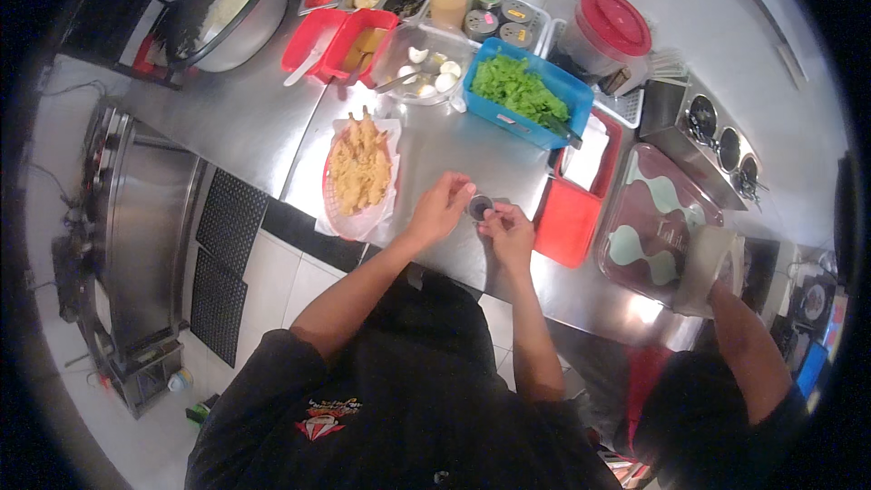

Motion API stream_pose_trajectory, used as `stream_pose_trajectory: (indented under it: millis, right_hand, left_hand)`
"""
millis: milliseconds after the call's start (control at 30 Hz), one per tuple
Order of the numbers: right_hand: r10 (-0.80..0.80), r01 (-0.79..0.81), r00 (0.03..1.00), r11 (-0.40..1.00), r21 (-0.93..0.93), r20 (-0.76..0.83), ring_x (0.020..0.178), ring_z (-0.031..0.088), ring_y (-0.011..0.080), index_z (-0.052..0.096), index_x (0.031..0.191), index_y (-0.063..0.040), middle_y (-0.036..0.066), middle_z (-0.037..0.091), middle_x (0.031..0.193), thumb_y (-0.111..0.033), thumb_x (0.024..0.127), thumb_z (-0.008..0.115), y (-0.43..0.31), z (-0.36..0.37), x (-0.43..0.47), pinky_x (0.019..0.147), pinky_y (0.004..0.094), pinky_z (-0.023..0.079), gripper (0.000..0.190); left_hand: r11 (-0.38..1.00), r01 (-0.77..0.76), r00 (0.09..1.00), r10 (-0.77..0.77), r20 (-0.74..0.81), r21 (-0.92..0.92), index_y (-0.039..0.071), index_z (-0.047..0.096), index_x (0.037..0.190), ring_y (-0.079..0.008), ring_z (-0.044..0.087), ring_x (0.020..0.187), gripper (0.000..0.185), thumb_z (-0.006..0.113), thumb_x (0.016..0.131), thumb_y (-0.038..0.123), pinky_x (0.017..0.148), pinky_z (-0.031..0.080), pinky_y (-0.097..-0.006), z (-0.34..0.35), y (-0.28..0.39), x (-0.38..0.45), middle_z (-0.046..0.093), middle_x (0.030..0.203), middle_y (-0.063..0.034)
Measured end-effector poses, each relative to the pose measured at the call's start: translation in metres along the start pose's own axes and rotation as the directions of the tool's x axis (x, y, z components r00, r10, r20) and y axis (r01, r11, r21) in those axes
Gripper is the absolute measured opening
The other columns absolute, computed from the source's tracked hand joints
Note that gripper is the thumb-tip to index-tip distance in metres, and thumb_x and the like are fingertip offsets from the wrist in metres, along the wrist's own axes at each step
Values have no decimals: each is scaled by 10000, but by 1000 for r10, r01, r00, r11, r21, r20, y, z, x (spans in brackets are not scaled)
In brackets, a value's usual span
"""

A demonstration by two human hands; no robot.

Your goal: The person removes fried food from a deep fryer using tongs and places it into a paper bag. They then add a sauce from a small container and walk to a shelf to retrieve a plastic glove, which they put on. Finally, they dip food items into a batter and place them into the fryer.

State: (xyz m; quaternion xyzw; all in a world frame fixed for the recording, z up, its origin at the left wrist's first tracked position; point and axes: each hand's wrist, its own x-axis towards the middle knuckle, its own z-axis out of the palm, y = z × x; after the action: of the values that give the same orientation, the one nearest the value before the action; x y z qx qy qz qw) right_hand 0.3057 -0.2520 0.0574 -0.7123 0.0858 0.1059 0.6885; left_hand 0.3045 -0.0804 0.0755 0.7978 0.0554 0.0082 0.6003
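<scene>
Over the steel counter (442, 143), my right hand (512, 231) grips a small clear sauce cup (480, 207) with dark contents between thumb and fingers. My left hand (441, 207) is at the cup's left side, its thumb and fingertips drawn together close to the rim. Whether those fingers hold the cup or a lid is too small to tell. To the left of my hands, a red basket (325, 194) lined with white paper (391, 133) carries a pile of golden fried battered food (359, 173); tail-like tips stick out at its far end.
Behind stand a blue tub (578, 92) of lettuce (520, 88), a clear container (463, 47) of boiled eggs, red sauce tubs (309, 41) and a rice pot (265, 24). Rightward lie a red box (568, 224) and patterned tray (643, 218). A co-worker's arm (748, 347) reaches into a beige container (701, 272).
</scene>
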Motion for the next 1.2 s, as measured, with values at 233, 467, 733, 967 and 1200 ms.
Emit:
stream_pose_trajectory:
  millis: [233,467,733,967,1200]
  right_hand:
    - [-58,62,997,995,-74,54,725,683,161,617,1072,51,117,672,876,-52,937,625,-43,26,-22,664,280,576,170]
    - [-271,363,914,880,-307,302,708,689,265,688,973,6,163,664,816,-55,867,661,-79,134,-64,640,347,542,125]
    - [-221,399,917,525,-752,332,784,639,413,645,831,18,224,652,845,-46,817,633,-76,210,-73,715,481,510,67]
    - [-228,312,948,534,-786,222,783,641,386,638,844,14,209,650,825,-79,823,670,-42,224,-67,706,475,512,101]
    - [-392,299,920,658,-691,25,628,623,239,631,890,5,140,652,774,-216,866,732,-36,207,-109,565,330,503,244]
  left_hand:
    - [998,67,998,-67,-14,-11,-3,550,1192,-182,662,903,298,575,990,215,761,581,-312,-129,47,-68,663,1072,-112]
    - [980,157,888,-195,-416,-124,-19,556,1164,-155,647,854,263,571,994,181,719,572,-293,-237,-5,-121,659,1028,-111]
    - [938,215,913,-292,-286,-271,-16,559,1167,-165,655,862,262,583,986,172,748,573,-297,-255,-56,-128,662,1021,-111]
    - [949,215,968,-239,-81,-229,-34,569,1162,-173,673,860,282,588,982,181,745,567,-298,-268,-70,-106,674,993,-118]
    - [941,257,966,-254,44,-218,-34,563,1190,-169,663,870,292,576,988,176,768,563,-298,-281,-79,-88,667,1000,-118]
